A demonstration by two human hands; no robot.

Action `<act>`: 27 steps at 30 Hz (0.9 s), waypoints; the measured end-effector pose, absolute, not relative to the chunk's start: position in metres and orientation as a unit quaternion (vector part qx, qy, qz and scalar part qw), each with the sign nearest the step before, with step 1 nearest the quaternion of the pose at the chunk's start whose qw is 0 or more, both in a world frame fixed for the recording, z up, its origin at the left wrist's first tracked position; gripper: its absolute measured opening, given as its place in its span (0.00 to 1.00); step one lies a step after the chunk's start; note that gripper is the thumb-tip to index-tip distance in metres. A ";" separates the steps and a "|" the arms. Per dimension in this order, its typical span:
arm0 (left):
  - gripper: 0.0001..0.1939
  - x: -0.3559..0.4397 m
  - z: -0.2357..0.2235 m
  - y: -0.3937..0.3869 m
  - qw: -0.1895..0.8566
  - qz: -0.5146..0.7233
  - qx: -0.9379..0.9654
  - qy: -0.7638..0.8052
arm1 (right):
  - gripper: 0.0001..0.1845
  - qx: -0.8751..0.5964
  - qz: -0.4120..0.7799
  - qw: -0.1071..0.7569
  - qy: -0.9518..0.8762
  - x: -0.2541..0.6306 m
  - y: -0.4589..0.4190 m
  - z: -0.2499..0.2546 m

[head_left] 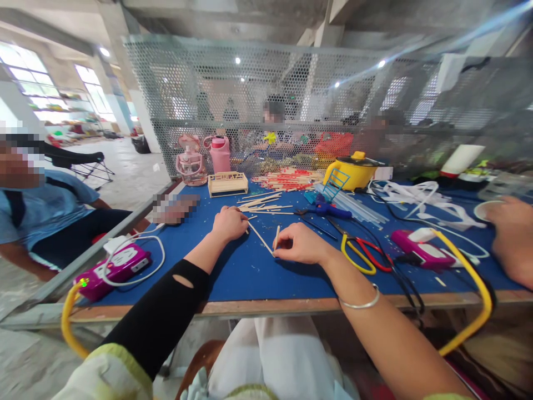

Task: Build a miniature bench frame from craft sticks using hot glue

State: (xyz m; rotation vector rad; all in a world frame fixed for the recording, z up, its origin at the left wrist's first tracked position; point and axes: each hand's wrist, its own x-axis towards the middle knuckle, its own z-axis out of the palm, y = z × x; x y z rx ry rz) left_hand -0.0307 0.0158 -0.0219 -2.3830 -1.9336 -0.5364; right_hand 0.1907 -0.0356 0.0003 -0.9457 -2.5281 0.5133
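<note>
A short stick (pixel 277 235) is being pinched upright by the right grip (pixel 296 243) over the worktop (pixel 258 282); a longer stick (pixel 261 239) is being slanted toward the left grip (pixel 230 224), whose closure cannot be told.

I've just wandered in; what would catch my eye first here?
Probably the bright yellow pot at the back of the blue table, right of centre. Near the middle, a thin stick slants between the left hand and right hand. A purple power strip also stands out by the table's left edge.
</note>
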 end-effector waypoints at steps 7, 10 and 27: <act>0.18 -0.033 -0.026 0.021 -0.003 -0.206 -0.759 -0.618 | 0.18 -0.380 0.184 0.289 -0.859 0.207 -0.031 0.005; 0.20 -0.035 -0.021 0.021 -0.007 -0.234 -0.752 -0.616 | 0.16 -0.417 0.142 0.379 -0.814 0.216 -0.024 0.005; 0.20 -0.005 -0.010 -0.070 -0.290 -0.382 -0.743 -0.466 | 0.13 -0.366 0.098 0.496 -0.782 0.209 -0.027 0.007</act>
